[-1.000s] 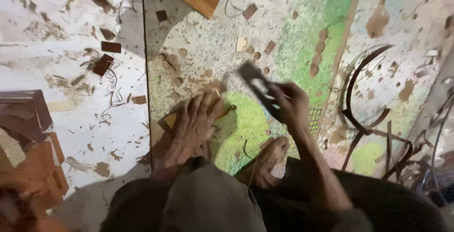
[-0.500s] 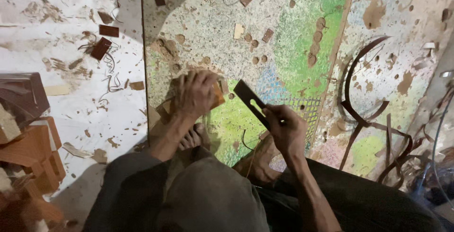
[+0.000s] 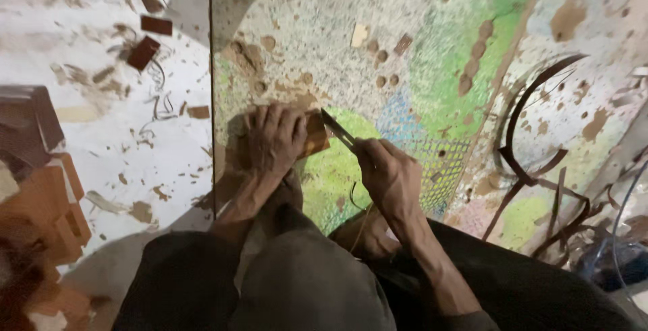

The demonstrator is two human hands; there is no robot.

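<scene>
Left hand [image 3: 273, 139] fingers pressed flat on brown piece [image 3: 314, 134]; right hand [image 3: 390, 177] fingers clamped on knife [image 3: 339, 130].

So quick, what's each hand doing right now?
Left hand: pressed flat on a brown piece, fingers spread, holding it down.
Right hand: closed on a flat blade, tip at the piece.

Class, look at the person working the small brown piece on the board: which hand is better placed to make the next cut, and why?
Probably the right hand: it grips the blade, whose tip meets the brown piece. The left hand lies flat on that piece, pinning it down.
</scene>
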